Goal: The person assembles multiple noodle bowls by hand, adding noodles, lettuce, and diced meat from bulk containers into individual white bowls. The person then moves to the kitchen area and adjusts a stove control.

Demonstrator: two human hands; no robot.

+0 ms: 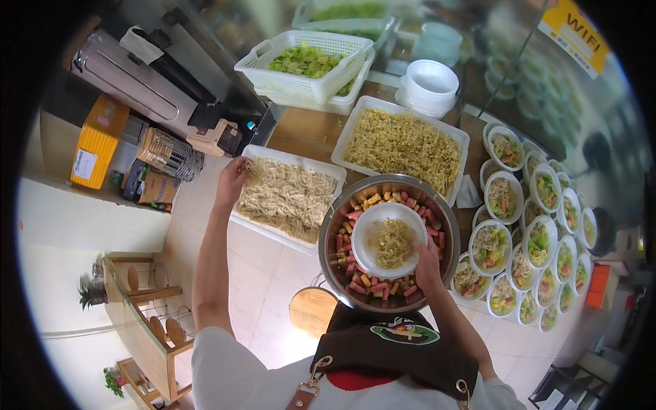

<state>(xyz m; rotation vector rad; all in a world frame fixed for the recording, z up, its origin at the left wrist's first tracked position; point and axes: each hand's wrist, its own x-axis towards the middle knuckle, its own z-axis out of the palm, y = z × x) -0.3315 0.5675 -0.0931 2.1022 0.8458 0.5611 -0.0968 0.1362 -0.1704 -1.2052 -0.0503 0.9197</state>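
Observation:
My right hand (428, 265) grips the rim of a white round bowl (363, 254) with bean sprouts (395, 244) in it. The bowl is over a large steel basin (331, 215) of pink and golden-brown cut pieces (356, 283). My left hand (234, 179) is at the far left corner of a white tray (326, 167) of pale, thin noodles (283, 198). Its fingers are closed around a small bunch of these noodles. Behind the basin, a second white tray (460, 140) is full of yellowish bean sprouts (403, 147).
Many filled white bowls (490, 247) stand stacked at the right. A white basket (355, 51) of chopped lettuce (305, 61) and a stack of empty bowls (428, 87) stand at the back, by a glass pane. A wooden stool (313, 311) is below the counter.

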